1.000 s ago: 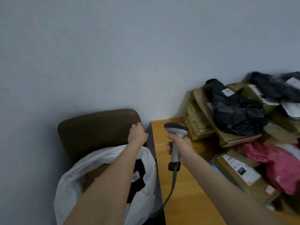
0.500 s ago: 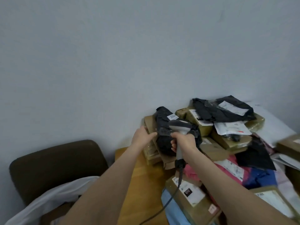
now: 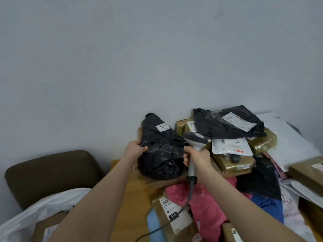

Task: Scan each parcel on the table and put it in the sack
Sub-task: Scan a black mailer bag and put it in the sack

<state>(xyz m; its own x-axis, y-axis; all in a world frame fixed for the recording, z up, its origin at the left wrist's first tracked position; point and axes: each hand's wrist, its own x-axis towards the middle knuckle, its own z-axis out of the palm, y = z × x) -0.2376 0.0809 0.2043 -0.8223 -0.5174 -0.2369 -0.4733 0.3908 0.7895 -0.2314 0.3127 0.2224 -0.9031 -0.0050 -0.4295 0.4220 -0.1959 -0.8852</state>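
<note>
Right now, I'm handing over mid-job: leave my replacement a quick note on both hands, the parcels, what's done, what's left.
Left hand grips the black parcel labelled 2004, on the pile.
Right hand holds the scanner, its head beside that parcel.
Sack lies open at lower left, a box already inside.
To do: scan and sack this parcel, then the rest of the pile on the table.

bare table (image 3: 132,198) strip runs between sack (image 3: 52,203) and parcel pile (image 3: 232,154).
</note>
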